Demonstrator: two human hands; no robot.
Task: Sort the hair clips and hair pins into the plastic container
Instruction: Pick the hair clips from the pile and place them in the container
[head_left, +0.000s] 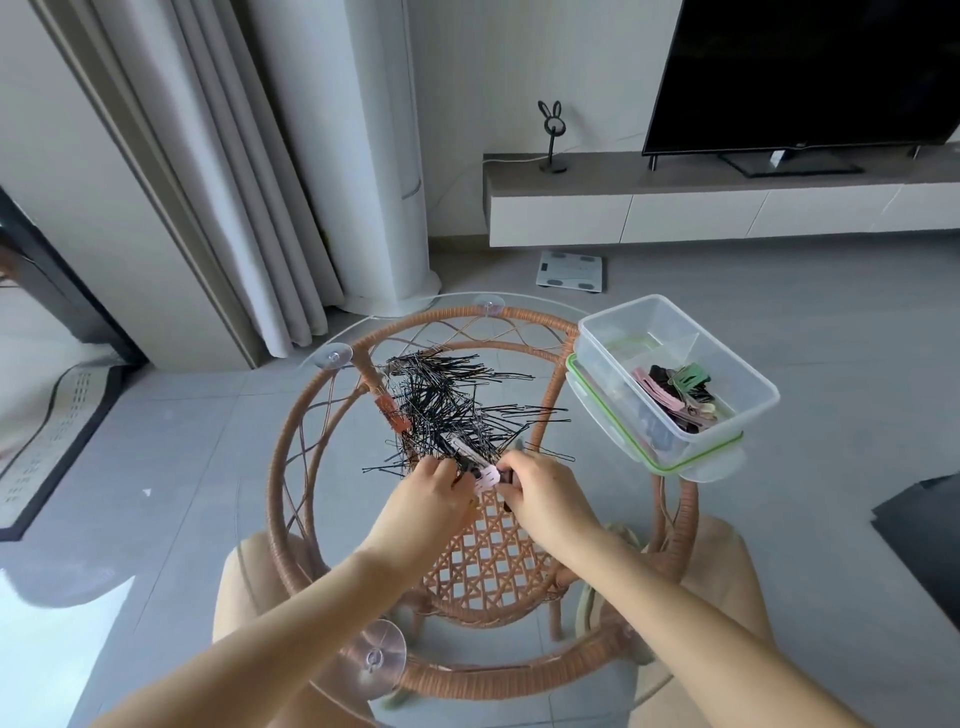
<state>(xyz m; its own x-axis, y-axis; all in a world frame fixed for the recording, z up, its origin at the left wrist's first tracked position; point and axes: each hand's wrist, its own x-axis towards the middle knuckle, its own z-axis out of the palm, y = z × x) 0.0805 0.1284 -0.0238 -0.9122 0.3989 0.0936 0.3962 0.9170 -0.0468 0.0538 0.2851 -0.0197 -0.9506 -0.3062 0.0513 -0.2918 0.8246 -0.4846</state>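
Note:
A big tangle of black hair pins (447, 410) lies on the round glass table top (332, 343). An orange-brown hair clip (392, 417) sits at the pile's left edge. My left hand (434, 491) and my right hand (540, 491) meet at the pile's near edge. Between their fingertips is a pale pink hair clip (487, 477), with dark clips or pins beside it. Which hand grips what is partly hidden. The clear plastic container (748, 379) stands at the table's right edge, holding pink, green and black clips (680, 397).
The container rests on its green-rimmed lid (654, 465), which overhangs the table. Under the glass is a rattan frame (519, 314) with suction cups (335, 357). On the floor behind lies a white bathroom scale (571, 270). My knees show below the table.

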